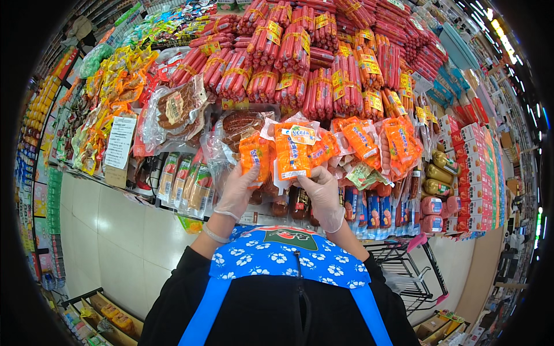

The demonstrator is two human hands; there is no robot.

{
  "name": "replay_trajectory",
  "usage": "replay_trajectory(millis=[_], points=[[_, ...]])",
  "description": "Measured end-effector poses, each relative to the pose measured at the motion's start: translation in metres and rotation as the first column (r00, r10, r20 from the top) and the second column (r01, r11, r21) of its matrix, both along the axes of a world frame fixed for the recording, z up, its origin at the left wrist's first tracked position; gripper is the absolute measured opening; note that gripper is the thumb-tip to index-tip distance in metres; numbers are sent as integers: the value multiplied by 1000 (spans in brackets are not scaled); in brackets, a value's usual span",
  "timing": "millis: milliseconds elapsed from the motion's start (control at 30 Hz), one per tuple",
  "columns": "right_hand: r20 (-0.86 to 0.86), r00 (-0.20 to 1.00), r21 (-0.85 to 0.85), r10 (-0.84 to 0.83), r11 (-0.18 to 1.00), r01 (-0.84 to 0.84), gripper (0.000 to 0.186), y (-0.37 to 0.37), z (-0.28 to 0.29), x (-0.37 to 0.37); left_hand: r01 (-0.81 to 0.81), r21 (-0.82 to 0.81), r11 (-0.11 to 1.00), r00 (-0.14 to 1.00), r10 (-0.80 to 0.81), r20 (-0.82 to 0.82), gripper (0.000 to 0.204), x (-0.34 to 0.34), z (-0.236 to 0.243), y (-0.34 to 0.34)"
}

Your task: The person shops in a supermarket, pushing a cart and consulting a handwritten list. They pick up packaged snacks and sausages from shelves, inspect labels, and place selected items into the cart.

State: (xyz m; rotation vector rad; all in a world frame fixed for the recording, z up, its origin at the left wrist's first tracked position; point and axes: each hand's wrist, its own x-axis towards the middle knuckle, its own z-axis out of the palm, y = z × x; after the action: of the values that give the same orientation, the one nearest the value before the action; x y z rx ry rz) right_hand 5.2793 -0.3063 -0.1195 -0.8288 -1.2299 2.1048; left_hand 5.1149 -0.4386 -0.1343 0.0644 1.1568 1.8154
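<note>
Both of my hands wear thin clear gloves. My left hand (236, 190) is closed on the lower edge of an orange sausage packet (254, 155). My right hand (320, 199) pinches the bottom of another orange packet (293, 155), which has a label across its top. Behind these, more orange packets (398, 144) lie on the display, with pink sausages showing through some. Large vacuum packs of dark meat (236, 124) sit just behind my left hand. Below the packets, sausages in dark and blue wrappers (372, 207) are partly hidden by my hands and arms.
Red sausage bundles (291, 52) are piled at the back, yellow snack bags (109, 75) and a paper sign (120, 141) at left. Red boxes (467, 173) stand right. A black wire trolley (404, 271) is below right; low wooden racks (104, 311) are at lower left.
</note>
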Motion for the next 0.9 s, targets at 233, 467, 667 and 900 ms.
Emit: replay_trajectory(millis=[233, 467, 667, 900], points=[[-6, 1000, 28, 14, 1000, -14, 11, -4, 3, -3, 21, 45, 999, 999, -19, -27, 41, -3, -11, -4], [80, 995, 482, -59, 876, 13, 12, 3, 29, -19, 212, 157, 964, 974, -223, 50, 46, -8, -8, -7], [31, 973, 774, 227, 611, -167, 15, -31, 23, -40, 279, 80, 957, 955, -285, 86, 59, -18, 12, -11], [45, 991, 811, 127, 574, -110, 17, -40, 59, 15, 298, 35, 954, 941, -288, -180, 64, -16, 45, 1]])
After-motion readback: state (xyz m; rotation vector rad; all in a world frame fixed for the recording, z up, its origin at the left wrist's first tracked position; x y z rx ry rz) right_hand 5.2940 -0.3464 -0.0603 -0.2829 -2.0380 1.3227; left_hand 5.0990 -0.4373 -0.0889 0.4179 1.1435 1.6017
